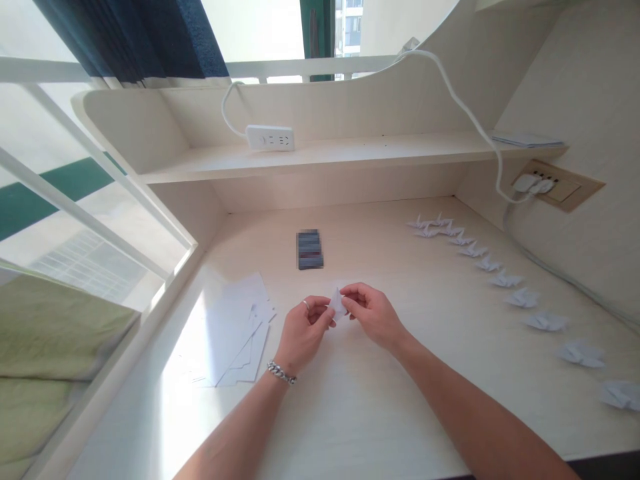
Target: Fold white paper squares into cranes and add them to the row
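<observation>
From here I see a small folded white paper [337,305] between the person's two hands, near the middle of the desk [375,420]. The left hand [304,333] pinches its left side between thumb and fingers; the right hand [374,312] grips the other side by the fingertips. A ring [306,304] sits on a left finger, a chain bracelet [281,373] around that wrist. Just left of that hand, loose white sheets [233,323] overlap, partly in bright sun. Beyond the hands lies a dark rectangular object [310,249], too blurred to make out. Well off to the right, folded paper birds [523,298] line the desk, the farthest few bunched together. Behind, a shelf [340,155] bears a white power strip [271,138], and a dark blue curtain [135,40] hangs at upper left.
</observation>
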`<action>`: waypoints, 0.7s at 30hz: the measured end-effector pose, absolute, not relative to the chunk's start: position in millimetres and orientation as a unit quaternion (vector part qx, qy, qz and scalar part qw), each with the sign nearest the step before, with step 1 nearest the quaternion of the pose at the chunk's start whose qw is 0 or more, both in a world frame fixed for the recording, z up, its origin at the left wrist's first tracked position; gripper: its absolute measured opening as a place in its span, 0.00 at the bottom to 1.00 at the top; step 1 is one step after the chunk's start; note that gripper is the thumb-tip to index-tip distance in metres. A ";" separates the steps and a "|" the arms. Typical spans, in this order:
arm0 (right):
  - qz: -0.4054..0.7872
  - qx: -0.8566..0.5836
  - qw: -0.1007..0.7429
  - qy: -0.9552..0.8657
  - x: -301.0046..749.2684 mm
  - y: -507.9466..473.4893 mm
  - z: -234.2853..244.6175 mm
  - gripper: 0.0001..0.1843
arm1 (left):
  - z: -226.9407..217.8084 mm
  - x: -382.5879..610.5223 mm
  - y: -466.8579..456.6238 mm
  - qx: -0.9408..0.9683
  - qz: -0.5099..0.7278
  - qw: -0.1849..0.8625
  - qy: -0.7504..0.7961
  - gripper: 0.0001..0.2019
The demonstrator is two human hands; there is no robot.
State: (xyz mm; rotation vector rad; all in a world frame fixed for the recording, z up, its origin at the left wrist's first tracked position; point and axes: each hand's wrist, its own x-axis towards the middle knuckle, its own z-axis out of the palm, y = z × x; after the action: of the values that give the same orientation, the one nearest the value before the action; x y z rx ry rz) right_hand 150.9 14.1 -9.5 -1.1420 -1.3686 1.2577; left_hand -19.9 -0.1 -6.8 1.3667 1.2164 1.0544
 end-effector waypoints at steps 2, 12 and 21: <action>0.500 -0.467 0.469 -0.558 148.2 12.6 -9.9 0.11 | -8.1 -21.3 -1.3 0.564 0.438 0.494 0.495 0.13; 0.420 -0.474 0.490 -0.599 143.5 6.9 -6.4 0.09 | -4.7 -19.5 -3.2 0.609 0.433 0.435 0.502 0.15; 0.384 -0.481 0.471 -0.632 141.1 4.2 -1.1 0.15 | 1.2 -15.2 -4.3 0.619 0.411 0.409 0.531 0.16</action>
State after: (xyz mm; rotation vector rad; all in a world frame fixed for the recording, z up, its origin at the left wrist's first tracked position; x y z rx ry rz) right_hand 141.1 4.2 -1.1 -1.1779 -1.5489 0.9417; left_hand -15.2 -4.3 1.2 1.5583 1.3372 1.0347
